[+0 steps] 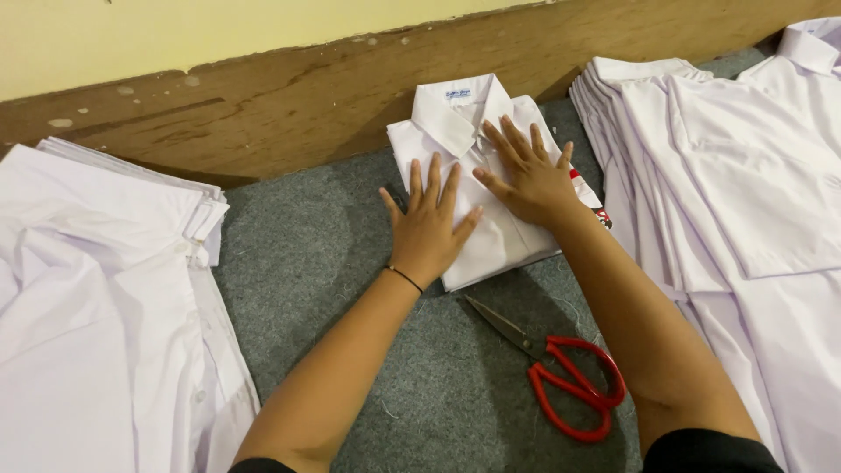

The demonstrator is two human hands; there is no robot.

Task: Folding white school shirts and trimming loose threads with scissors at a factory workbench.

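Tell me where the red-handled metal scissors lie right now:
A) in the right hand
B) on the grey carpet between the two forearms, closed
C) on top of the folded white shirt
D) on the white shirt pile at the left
B: the red-handled metal scissors lie closed on the grey carpet, while the left hand and right hand press flat on the folded white shirt.

Red-handled scissors lie shut on the grey carpet. A pile of white shirts lies at the left, and a stack of white shirts is spread at the right. A worn wooden board runs beneath the yellow wall.
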